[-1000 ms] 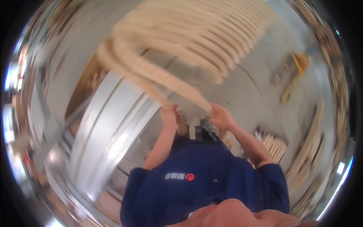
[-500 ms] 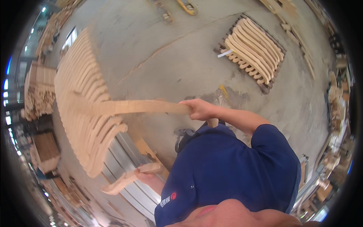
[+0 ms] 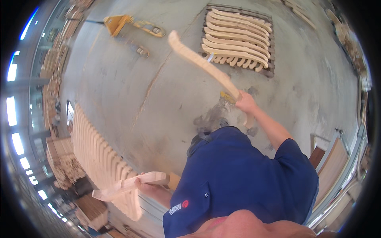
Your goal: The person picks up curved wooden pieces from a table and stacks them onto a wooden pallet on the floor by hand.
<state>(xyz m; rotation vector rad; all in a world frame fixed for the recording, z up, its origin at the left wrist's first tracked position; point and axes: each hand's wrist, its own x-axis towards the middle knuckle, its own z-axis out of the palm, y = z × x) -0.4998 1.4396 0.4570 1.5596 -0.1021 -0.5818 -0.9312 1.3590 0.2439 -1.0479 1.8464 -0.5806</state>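
A curved wooden piece [image 3: 204, 63], drawn off the stacked row [image 3: 97, 156] half a second earlier, is now swung over the concrete floor [image 3: 131, 71], gripped by the closed right hand [image 3: 246, 104]; another piece [image 3: 129, 185] is clasped in the left hand [image 3: 143, 186].

2 curved pieces of pale, unfinished wood are in hand. The long curved wooden piece [image 3: 202, 63] is on the right, a slender bowed slat with a rounded far tip, raised and slanting from the grip up toward the far left. The shorter curved wooden piece [image 3: 129, 185] is on the near left, flat and lying almost level, its pointed end aimed left.
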